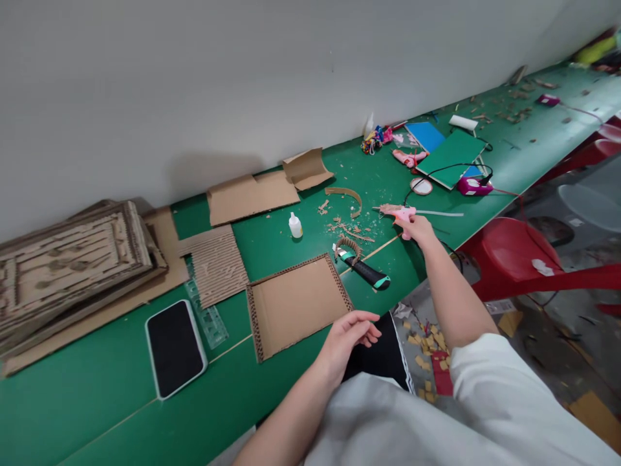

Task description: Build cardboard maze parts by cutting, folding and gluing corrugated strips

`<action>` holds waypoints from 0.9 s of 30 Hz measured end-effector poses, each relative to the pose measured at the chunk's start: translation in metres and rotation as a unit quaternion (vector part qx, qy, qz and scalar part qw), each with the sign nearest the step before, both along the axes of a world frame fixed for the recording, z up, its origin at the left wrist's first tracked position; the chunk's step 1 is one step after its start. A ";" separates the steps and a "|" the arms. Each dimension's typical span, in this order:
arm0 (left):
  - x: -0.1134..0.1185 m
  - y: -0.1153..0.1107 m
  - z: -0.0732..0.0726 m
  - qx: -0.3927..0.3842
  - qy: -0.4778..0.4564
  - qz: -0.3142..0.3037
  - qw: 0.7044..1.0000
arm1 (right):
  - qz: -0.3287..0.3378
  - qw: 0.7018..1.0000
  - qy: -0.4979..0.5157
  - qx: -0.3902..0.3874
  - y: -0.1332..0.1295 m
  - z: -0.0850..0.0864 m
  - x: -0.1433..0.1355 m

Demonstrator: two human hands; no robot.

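Note:
My right hand (pixel 419 230) is closed around the handle of a pink hot glue gun (pixel 398 212), low over the green table. A clear glue stick (pixel 444 214) sticks out of its back end, and the nozzle points left. My left hand (pixel 350 333) holds nothing; its fingers are loosely bent and apart, near the front right corner of a shallow cardboard tray (pixel 301 301) with corrugated edge strips. Between the hands lies a black and teal utility knife (pixel 366 270), with a curled corrugated strip (pixel 350 247) by its blade end.
A small white bottle (pixel 295 226) stands behind the tray. Left are a phone (pixel 175 349), a clear green ruler (pixel 213 325), corrugated cardboard (pixel 220 265) and stacked cardboard panels (pixel 72 259). Scraps, a green notebook (pixel 452 157) and a purple power socket (pixel 475 187) lie right. A red stool (pixel 512 249) stands beside the table.

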State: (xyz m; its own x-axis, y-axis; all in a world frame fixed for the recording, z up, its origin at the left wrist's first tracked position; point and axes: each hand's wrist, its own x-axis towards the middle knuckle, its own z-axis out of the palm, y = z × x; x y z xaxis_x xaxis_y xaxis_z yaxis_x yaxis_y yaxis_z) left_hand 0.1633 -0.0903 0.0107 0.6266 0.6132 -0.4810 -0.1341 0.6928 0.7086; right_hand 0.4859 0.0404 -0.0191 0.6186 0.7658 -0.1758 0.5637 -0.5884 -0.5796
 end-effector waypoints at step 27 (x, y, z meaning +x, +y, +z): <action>-0.139 0.012 -0.031 0.517 0.506 0.214 0.656 | 0.471 0.844 -0.098 0.235 -0.021 0.020 -0.227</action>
State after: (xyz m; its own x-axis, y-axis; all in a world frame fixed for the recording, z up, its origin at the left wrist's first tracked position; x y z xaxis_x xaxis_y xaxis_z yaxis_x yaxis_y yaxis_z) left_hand 0.0241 -0.0783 -0.0198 -0.0304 0.9553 0.2939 0.7424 -0.1753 0.6466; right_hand 0.2591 0.0192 0.0011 -0.3225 0.8910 0.3195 0.7661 0.4439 -0.4648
